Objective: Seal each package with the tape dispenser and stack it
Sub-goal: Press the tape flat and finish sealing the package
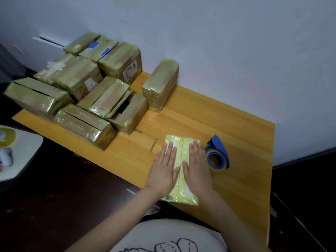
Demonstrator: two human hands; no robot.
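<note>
Item in hand: flat yellow package [181,144], lying on the near part of the wooden table [236,124], just left of the blue tape dispenser [217,153], which sits untouched. Left hand [164,170] and right hand [197,168] both rest palm-down on the package, fingers straight and close together, pressing its top flat; nothing is pinched. Stock at far left: pile of tape-glossed cardboard boxes [76,79], layered against the wall; one taped box [161,84] stands apart. One open box [125,108] in the pile shows a raised flap and dark gap, so sealing appears unfinished. Judged status: many sealed and stacked, yellow package not yet stacked
</note>
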